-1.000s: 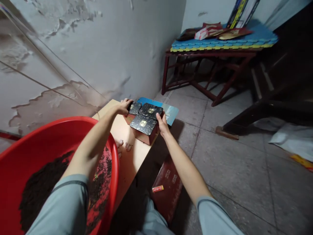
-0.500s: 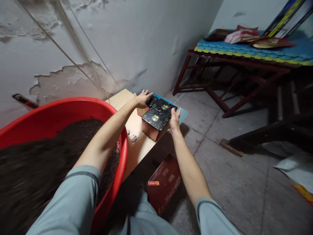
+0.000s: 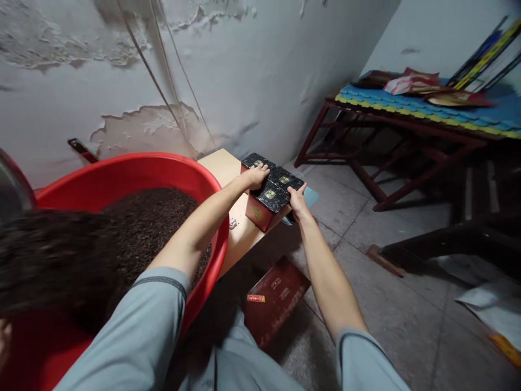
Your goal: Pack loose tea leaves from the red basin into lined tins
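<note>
Black-lidded boxes (image 3: 270,194) with gold emblems and reddish sides stand pushed together on a pale wooden board (image 3: 240,241). On top of them lies my left hand (image 3: 257,176), its fingers stretched over the lids. My right hand (image 3: 298,200) touches the right edge of the group, thumb and fingers apart at a lid's corner. The boxes' far right sides are hidden from me. A small crumpled pale scrap (image 3: 233,223) rests on the board beside the nearest box.
Left of me stands a large red tub (image 3: 171,161) with dark loose leaves (image 3: 158,217). A metal pan edge (image 3: 14,184) and another person's hand (image 3: 5,339) show at far left. A dark red case (image 3: 277,304) is below; a mat-covered table (image 3: 407,111) stands right.
My left hand has moved from the far box's edge onto the lids. The boxes sit closer together. At left, the pan edge and a blurred mass of dark leaves have come into view.
</note>
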`<state>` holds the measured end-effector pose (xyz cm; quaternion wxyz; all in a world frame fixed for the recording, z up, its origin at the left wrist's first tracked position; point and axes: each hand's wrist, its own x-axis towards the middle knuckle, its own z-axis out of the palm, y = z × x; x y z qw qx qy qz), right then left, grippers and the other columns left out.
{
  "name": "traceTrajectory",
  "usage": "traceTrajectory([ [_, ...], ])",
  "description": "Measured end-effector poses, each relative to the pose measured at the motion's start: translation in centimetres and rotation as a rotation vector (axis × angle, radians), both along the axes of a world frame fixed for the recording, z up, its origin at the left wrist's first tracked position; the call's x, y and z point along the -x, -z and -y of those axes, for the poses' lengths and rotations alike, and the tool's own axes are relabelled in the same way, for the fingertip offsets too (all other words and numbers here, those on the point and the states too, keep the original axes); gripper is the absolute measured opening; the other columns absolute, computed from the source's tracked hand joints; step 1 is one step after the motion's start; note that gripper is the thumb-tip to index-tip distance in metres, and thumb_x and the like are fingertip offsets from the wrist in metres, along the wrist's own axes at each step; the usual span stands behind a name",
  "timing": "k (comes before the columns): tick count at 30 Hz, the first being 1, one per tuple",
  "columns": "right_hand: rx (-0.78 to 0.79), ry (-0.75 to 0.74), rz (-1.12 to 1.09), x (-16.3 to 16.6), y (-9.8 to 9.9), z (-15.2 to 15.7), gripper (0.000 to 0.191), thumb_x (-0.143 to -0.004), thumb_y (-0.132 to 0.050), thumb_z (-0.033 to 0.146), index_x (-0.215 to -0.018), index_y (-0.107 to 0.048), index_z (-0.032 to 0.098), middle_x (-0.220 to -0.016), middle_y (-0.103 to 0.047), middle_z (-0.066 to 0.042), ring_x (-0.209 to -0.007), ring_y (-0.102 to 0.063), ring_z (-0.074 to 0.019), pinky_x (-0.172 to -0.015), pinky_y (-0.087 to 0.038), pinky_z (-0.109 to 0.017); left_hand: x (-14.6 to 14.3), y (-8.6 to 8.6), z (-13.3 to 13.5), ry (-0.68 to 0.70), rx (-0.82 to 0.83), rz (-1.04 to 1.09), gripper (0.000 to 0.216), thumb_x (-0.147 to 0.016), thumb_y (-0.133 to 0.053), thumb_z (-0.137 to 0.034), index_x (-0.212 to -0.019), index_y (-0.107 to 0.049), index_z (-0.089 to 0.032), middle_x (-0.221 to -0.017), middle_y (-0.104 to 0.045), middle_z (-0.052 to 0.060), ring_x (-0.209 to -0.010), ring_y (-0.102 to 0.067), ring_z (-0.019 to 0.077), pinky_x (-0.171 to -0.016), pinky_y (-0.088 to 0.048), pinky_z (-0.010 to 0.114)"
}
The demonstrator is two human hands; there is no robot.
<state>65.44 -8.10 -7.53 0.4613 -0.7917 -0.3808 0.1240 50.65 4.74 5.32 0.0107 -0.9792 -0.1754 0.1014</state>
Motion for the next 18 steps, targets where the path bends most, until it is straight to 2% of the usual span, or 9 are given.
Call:
traceTrajectory([
  [2,0.08,0.057,-0.048,0.1,-1.1,0.6,0.087,-0.094,-0.037,0.045,-0.165,0.0,0.009,-0.153,-0.046,-0.024,-0.14,-0.05,-0.0304,-0.113,-0.043,-0.052,0.5,0.0,1.2,0.0,-0.035,0.059,0.068,-0.082,-0.047,-0.004,-0.15,-0.046,-0.003,-0.16,-0.042,0.022,-0.147,-0.043,0.0294,-0.117,-0.043,0.04],
  [5,0.111,0.1,-0.015,1.0,-3.5,1.6,0.089,-0.091,-0.046,0.044,-0.163,-0.012,0.003,-0.157,-0.038,-0.029,-0.15,-0.036,-0.0358,-0.12,-0.033,-0.056,1.9,-0.5,3.5,0.014,-0.054,0.106,0.049,-0.088,-0.046,-0.007,-0.134,-0.062,-0.01,-0.141,-0.062,0.018,-0.129,-0.06,0.0272,-0.103,-0.053,0.037],
  [7,-0.031,0.102,0.17,2.7,-5.8,2.3,0.079,-0.092,-0.044,0.038,-0.16,-0.023,0.003,-0.159,-0.034,-0.028,-0.152,-0.03,-0.0354,-0.122,-0.029,-0.058,3.3,-1.2,5.2,0.032,-0.065,0.138,0.042,-0.089,-0.049,-0.009,-0.128,-0.066,-0.012,-0.139,-0.063,0.017,-0.129,-0.06,0.0272,-0.102,-0.053,0.038],
  [8,-0.159,0.08,0.298,4.0,-7.2,2.5,0.07,-0.094,-0.04,0.035,-0.157,-0.032,0.007,-0.157,-0.037,-0.025,-0.151,-0.034,-0.0334,-0.122,-0.03,-0.057,4.2,-1.7,6.0,0.035,-0.07,0.16,0.042,-0.09,-0.05,-0.01,-0.129,-0.065,-0.012,-0.143,-0.061,0.017,-0.133,-0.057,0.0274,-0.105,-0.052,0.039],
  [10,-0.395,-0.027,0.473,7.2,-10.1,2.8,0.055,-0.098,-0.032,0.03,-0.148,-0.047,0.017,-0.144,-0.053,-0.018,-0.139,-0.049,-0.0299,-0.118,-0.038,-0.056,6.2,-3.1,7.3,0.025,-0.082,0.223,0.046,-0.092,-0.051,-0.011,-0.136,-0.06,-0.011,-0.153,-0.051,0.018,-0.142,-0.048,0.0282,-0.11,-0.048,0.042],
  [11,-0.446,-0.126,0.519,9.0,-11.6,2.8,0.051,-0.099,-0.032,0.03,-0.144,-0.051,0.018,-0.138,-0.059,-0.016,-0.133,-0.054,-0.0293,-0.115,-0.041,-0.056,7.5,-3.9,7.8,0.01,-0.091,0.253,0.047,-0.092,-0.05,-0.011,-0.139,-0.058,-0.01,-0.156,-0.049,0.018,-0.145,-0.045,0.0288,-0.113,-0.046,0.043],
  [13,-0.506,-0.332,0.58,12.9,-14.3,2.4,0.046,-0.098,-0.035,0.027,-0.137,-0.058,0.02,-0.129,-0.064,-0.014,-0.126,-0.059,-0.0288,-0.111,-0.046,-0.053,10.3,-5.8,8.3,-0.04,-0.104,0.264,0.045,-0.094,-0.049,-0.01,-0.138,-0.059,-0.01,-0.153,-0.051,0.019,-0.145,-0.044,0.0298,-0.117,-0.04,0.046],
  [15,-0.557,-0.513,0.595,16.8,-16.5,1.5,0.043,-0.095,-0.036,0.022,-0.13,-0.062,0.019,-0.122,-0.067,-0.012,-0.119,-0.061,-0.0277,-0.107,-0.049,-0.05,13.4,-7.7,8.3,-0.105,-0.102,0.204,0.039,-0.094,-0.05,-0.009,-0.129,-0.066,-0.011,-0.142,-0.062,0.018,-0.141,-0.049,0.0305,-0.121,-0.036,0.049],
  [18,-0.535,-0.658,0.61,22.2,-18.9,-0.5,0.043,-0.094,-0.037,0.017,-0.127,-0.065,0.019,-0.12,-0.067,-0.011,-0.116,-0.06,-0.028,-0.105,-0.048,-0.05,18.3,-9.6,7.4,-0.27,-0.07,0.122,0.041,-0.09,-0.057,-0.017,-0.129,-0.067,-0.025,-0.145,-0.062,0.008,-0.144,-0.046,0.0322,-0.123,-0.032,0.056],
])
